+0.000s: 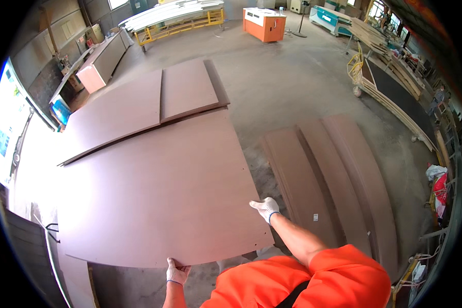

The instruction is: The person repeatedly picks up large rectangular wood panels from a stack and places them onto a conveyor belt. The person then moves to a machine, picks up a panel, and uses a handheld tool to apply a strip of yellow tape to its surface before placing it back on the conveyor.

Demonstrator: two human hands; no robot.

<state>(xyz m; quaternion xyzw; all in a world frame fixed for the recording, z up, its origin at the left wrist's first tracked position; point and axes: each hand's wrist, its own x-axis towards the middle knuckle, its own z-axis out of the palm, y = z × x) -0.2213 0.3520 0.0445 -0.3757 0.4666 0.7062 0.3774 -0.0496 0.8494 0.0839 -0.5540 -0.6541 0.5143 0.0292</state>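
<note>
- Far left: bright doorway (6,138), glare washing out the nearby panel edge.
- Blue item (61,110) on floor by the wall, kind unclear; long low unit (100,66) with pinkish end just right of it.
- Rear left panel (115,105), brown, flat, dark gap along its near edge; sits right against the far side of the held one.
- Large brown panel (161,190): center-left, roughly flat in front of the person; support underneath hidden.
- Behind, yellow rack (156,36) loaded with long white strips (174,13), well apart.
- Left hand (177,272): white glove, grasping large panel's near edge; fingers partly hidden.
- Smaller brown panel (187,87), beside rear left panel, blocks the far right corner area.
- Right hand (267,208): white glove, grasping large panel's right edge, thumb on top.
- Orange machine (264,28), white top, far back.
- Brown panel stacks (305,179) on right, crowding the right forearm's side; small white label (315,217) on one.
- Blue-and-white machine (329,21), back right.
- Yellow-handled cart (355,69) with boards, then red-and-white bags (439,190) at far right.
</note>
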